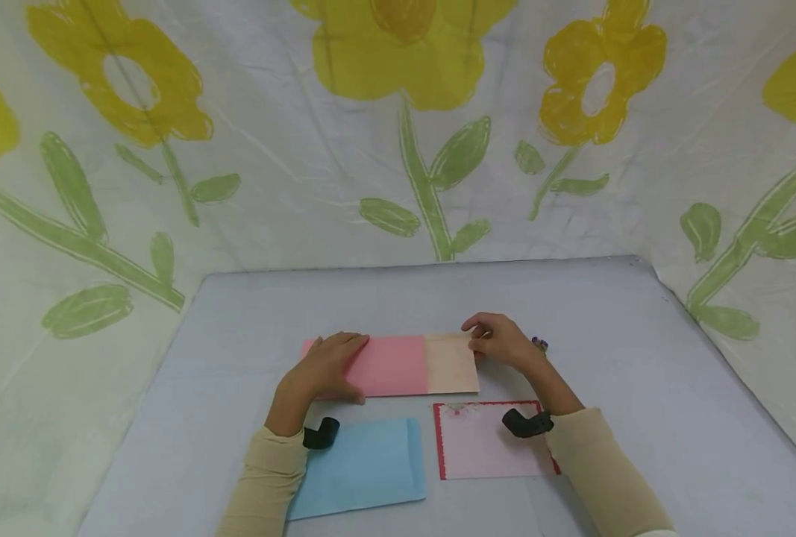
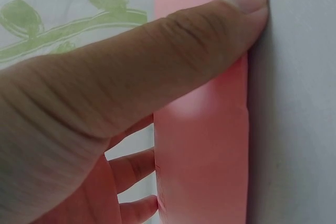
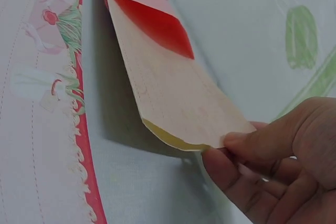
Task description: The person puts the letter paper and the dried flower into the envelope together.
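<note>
A pink envelope [image 1: 394, 365] lies crosswise in the middle of the table. My left hand [image 1: 324, 369] holds its left part, the thumb over the near edge and fingers at the far edge, as the left wrist view shows. From the envelope's right end sticks out a folded cream paper [image 1: 451, 365], its other part hidden inside the pink. My right hand [image 1: 501, 343] pinches the far outer corner of this cream paper between thumb and fingers. In the right wrist view the envelope's mouth [image 3: 163, 30] gapes, showing red inside, and the cream paper's end bows slightly apart.
Nearer to me lie a light blue envelope [image 1: 371, 462] at left and a pale pink letter sheet [image 1: 485, 451] with a red border at right, partly under my right forearm. A small dark bluish object [image 1: 540, 344] sits behind my right wrist. Flower-painted cloth [image 1: 263, 194] surrounds the table.
</note>
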`<control>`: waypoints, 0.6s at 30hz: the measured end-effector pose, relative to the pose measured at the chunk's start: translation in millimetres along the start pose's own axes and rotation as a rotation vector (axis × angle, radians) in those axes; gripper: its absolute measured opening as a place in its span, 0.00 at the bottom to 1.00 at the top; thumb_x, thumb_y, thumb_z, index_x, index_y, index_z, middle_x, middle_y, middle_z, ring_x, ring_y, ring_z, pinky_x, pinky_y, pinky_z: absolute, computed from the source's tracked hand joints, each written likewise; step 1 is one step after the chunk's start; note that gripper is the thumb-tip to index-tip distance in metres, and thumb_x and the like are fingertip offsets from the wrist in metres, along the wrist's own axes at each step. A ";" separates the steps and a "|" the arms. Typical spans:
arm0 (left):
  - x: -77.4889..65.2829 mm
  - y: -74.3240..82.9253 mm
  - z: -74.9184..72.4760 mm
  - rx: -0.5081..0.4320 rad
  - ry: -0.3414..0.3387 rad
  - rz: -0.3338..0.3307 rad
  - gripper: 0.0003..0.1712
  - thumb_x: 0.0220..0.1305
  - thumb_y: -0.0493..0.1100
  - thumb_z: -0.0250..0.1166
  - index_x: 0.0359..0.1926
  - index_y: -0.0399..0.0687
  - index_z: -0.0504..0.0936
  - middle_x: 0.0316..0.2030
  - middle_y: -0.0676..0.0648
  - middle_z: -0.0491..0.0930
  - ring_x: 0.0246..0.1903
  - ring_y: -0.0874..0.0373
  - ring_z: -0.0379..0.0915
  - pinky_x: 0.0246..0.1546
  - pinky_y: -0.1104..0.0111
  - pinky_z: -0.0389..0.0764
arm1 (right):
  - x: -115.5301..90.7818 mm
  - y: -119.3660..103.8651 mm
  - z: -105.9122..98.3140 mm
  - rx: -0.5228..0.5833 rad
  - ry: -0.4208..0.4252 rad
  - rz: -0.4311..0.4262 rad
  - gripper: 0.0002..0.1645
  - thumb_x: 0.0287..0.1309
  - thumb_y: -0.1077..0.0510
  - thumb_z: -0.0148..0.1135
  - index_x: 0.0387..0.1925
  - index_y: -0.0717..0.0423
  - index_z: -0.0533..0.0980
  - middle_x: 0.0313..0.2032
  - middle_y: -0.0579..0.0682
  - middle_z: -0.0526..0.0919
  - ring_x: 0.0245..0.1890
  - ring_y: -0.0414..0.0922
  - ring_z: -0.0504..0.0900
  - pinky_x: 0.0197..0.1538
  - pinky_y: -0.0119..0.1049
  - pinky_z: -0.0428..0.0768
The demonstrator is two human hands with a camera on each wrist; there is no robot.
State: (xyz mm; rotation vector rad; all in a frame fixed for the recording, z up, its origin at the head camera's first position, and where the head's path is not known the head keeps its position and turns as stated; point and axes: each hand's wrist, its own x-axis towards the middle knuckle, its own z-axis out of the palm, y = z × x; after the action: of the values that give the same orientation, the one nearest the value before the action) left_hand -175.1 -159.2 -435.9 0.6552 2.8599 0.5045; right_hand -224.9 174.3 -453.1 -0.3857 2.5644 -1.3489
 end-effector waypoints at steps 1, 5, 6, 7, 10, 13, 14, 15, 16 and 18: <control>0.0 0.1 0.0 0.002 0.002 0.004 0.56 0.32 0.55 0.77 0.64 0.46 0.63 0.61 0.47 0.63 0.61 0.51 0.53 0.59 0.46 0.50 | 0.2 -0.2 0.9 0.001 0.002 0.008 0.14 0.50 0.69 0.61 0.41 0.60 0.76 0.29 0.53 0.77 0.23 0.45 0.79 0.27 0.37 0.78; -0.1 1.3 -0.7 -0.001 0.005 0.002 0.55 0.32 0.55 0.77 0.64 0.47 0.63 0.61 0.47 0.63 0.61 0.51 0.53 0.59 0.46 0.50 | 1.1 -0.8 4.2 0.004 0.014 0.017 0.13 0.49 0.68 0.62 0.40 0.59 0.76 0.27 0.52 0.78 0.22 0.46 0.79 0.27 0.37 0.78; -0.2 1.6 -0.9 -0.003 0.006 0.001 0.55 0.32 0.55 0.77 0.64 0.46 0.63 0.61 0.47 0.63 0.61 0.51 0.53 0.59 0.46 0.50 | 0.9 -1.5 4.8 0.005 0.016 0.018 0.13 0.49 0.68 0.63 0.40 0.59 0.77 0.27 0.52 0.78 0.22 0.46 0.79 0.27 0.37 0.78; -0.4 1.9 -1.1 -0.005 0.006 0.001 0.55 0.32 0.55 0.77 0.64 0.47 0.63 0.61 0.47 0.63 0.61 0.51 0.53 0.59 0.46 0.50 | 0.7 -2.4 5.2 0.008 0.017 0.018 0.13 0.49 0.68 0.62 0.39 0.59 0.77 0.27 0.52 0.78 0.22 0.47 0.79 0.27 0.38 0.78; -0.6 1.9 -1.5 -0.008 0.007 0.000 0.55 0.32 0.54 0.77 0.64 0.47 0.63 0.61 0.47 0.63 0.61 0.52 0.53 0.59 0.46 0.49 | 0.4 -5.0 6.3 0.019 0.016 0.021 0.13 0.49 0.68 0.62 0.39 0.60 0.77 0.27 0.52 0.78 0.22 0.47 0.79 0.27 0.38 0.78; -0.7 1.7 -1.5 -0.009 0.009 0.002 0.55 0.32 0.54 0.77 0.64 0.47 0.63 0.61 0.47 0.63 0.61 0.51 0.53 0.59 0.46 0.49 | 1.3 -6.1 7.3 0.026 0.013 0.013 0.13 0.49 0.68 0.62 0.40 0.61 0.76 0.27 0.52 0.78 0.23 0.47 0.80 0.27 0.38 0.78; -0.7 1.7 -1.4 -0.008 0.011 0.004 0.55 0.32 0.54 0.77 0.64 0.46 0.63 0.60 0.47 0.63 0.61 0.51 0.53 0.59 0.45 0.50 | 1.7 -6.2 7.8 0.025 0.010 0.008 0.13 0.49 0.68 0.62 0.40 0.62 0.76 0.27 0.52 0.78 0.23 0.47 0.80 0.27 0.38 0.78; -0.7 1.6 -1.3 -0.008 0.012 0.005 0.55 0.32 0.54 0.77 0.64 0.46 0.63 0.60 0.47 0.63 0.61 0.51 0.53 0.59 0.45 0.50 | 2.2 -6.3 8.4 0.028 0.009 0.011 0.13 0.49 0.68 0.62 0.39 0.62 0.76 0.27 0.52 0.78 0.23 0.47 0.80 0.27 0.38 0.78; -0.7 1.5 -1.2 -0.009 0.013 0.004 0.55 0.32 0.54 0.77 0.64 0.46 0.63 0.60 0.47 0.63 0.61 0.51 0.53 0.59 0.45 0.50 | 2.5 -6.6 8.9 0.032 0.006 0.010 0.13 0.49 0.68 0.62 0.40 0.62 0.76 0.27 0.52 0.79 0.23 0.47 0.80 0.27 0.38 0.78; -0.5 1.2 -0.8 -0.010 0.015 0.004 0.55 0.32 0.54 0.77 0.64 0.46 0.63 0.60 0.47 0.63 0.61 0.51 0.54 0.59 0.45 0.50 | 3.3 -8.0 10.3 0.036 0.002 0.019 0.12 0.49 0.68 0.62 0.39 0.61 0.76 0.27 0.52 0.79 0.23 0.47 0.80 0.28 0.38 0.79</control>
State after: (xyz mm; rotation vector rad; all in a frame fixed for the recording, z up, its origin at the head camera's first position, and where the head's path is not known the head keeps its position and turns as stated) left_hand -174.4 -158.6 -434.6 0.6590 2.8685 0.5268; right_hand -223.8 161.0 -452.4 -0.3530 2.5354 -1.3868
